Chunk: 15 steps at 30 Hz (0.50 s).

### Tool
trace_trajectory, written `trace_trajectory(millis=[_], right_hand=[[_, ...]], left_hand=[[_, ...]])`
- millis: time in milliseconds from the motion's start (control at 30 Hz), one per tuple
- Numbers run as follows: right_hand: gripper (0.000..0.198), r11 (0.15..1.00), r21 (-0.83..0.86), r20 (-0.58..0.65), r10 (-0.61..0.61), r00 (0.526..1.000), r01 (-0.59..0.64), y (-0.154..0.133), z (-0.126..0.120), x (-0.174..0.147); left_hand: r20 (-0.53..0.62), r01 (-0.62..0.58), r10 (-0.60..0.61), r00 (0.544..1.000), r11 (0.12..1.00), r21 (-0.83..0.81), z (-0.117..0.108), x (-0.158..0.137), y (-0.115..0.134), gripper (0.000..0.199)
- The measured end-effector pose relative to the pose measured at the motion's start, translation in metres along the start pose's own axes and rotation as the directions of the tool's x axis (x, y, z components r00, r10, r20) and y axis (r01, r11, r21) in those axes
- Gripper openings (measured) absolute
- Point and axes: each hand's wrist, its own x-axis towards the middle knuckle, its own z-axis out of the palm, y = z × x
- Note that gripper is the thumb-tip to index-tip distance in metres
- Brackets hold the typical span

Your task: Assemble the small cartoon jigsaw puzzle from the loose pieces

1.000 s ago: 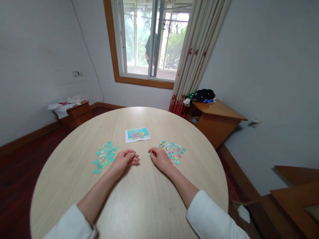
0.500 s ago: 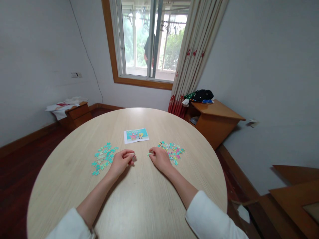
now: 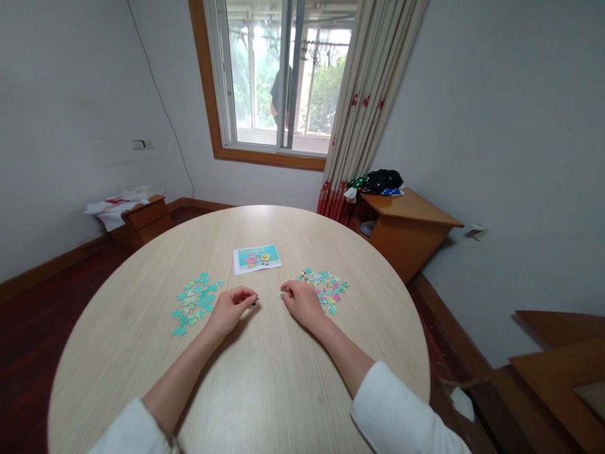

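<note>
My left hand (image 3: 232, 308) is closed in a pinch on a small dark-edged puzzle piece (image 3: 256, 301), just above the table. To its left lies a loose spread of turquoise and pale green puzzle pieces (image 3: 195, 301). My right hand (image 3: 302, 301) has its thumb and fingers curled around a small greenish puzzle piece (image 3: 280, 295), of which only an edge shows. Beside and partly behind that hand is a second spread of pieces (image 3: 333, 287), in turquoise, pink and yellow. A picture card (image 3: 258, 258) with a pink and a yellow cartoon figure lies beyond both hands.
The round wooden table (image 3: 246, 391) fills the middle. Behind it stand a window (image 3: 278, 82) and a long curtain (image 3: 363, 107). A wooden cabinet (image 3: 411, 211) with cloths on top is at right, a low drawer unit (image 3: 147, 221) at left. A person (image 3: 282, 94) is outside the window.
My left fingers have turned the small piece, which now shows darker and lower at the fingertips. My right hand stays nearly in place. The whole view has shifted slightly.
</note>
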Motion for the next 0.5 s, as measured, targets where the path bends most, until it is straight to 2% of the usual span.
trace_trajectory(millis=[100,267,367,500], right_hand=[[0.015,1.000,-0.005,0.008,-0.003,1.000,0.003,0.000,0.001,0.000],[0.017,1.000,-0.001,-0.006,-0.005,1.000,0.005,-0.001,-0.001,0.000],[0.021,1.000,-0.010,-0.066,0.019,0.998,-0.020,0.004,-0.010,0.004],[0.023,0.988,-0.069,-0.185,0.122,0.975,-0.137,0.029,-0.031,0.011]], left_hand=[[-0.013,0.024,-0.025,1.000,0.999,-0.040,0.001,0.000,-0.002,0.023],[0.011,-0.029,0.028,1.000,0.998,0.055,0.003,0.001,-0.006,0.019],[0.021,-0.033,0.032,0.999,0.997,0.068,0.003,0.002,-0.010,0.019],[0.053,-0.066,0.059,0.997,0.987,0.148,0.002,0.002,-0.014,0.018]])
